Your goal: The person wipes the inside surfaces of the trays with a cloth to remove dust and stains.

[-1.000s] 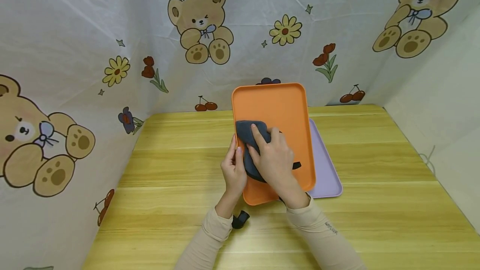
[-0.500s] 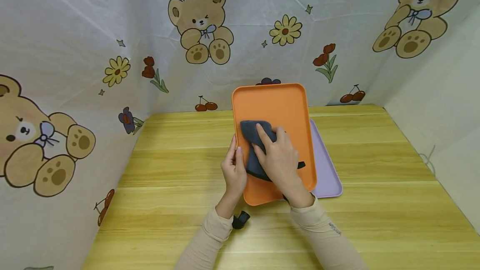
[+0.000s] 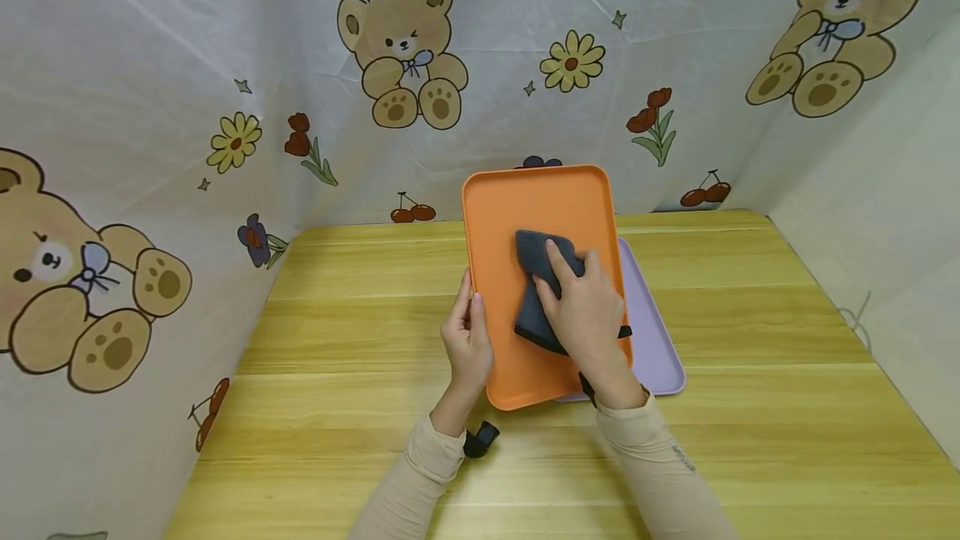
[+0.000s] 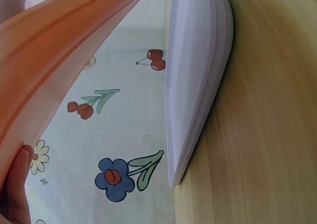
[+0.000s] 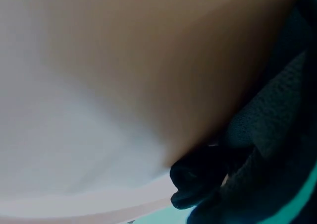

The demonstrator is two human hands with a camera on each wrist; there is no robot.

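Observation:
My left hand (image 3: 467, 340) grips the left edge of an orange tray (image 3: 540, 198), thumb on the front and fingers behind. The tray is raised and tilted, its inner face towards me; the left wrist view shows its underside (image 4: 59, 50) above the table. On that inner face lies a bunched dark grey cloth (image 3: 540, 319), held under my right hand (image 3: 588, 307) with the index finger and thumb spread over it. Folds of the cloth (image 5: 267, 120) fill the right side of the right wrist view, which is blurred. Some right fingers are hidden.
A lilac tray (image 3: 656, 340) lies on the wooden table (image 3: 345, 340), partly behind the orange one. A black piece (image 3: 482, 440) sits by the left wrist. A bear-print curtain (image 3: 510, 7) hangs behind and to the left; a pale wall (image 3: 885, 215) stands right.
My right hand has slid the cloth rightward across the orange tray, from near its left rim to right of its middle. The left hand and tray stay nearly still.

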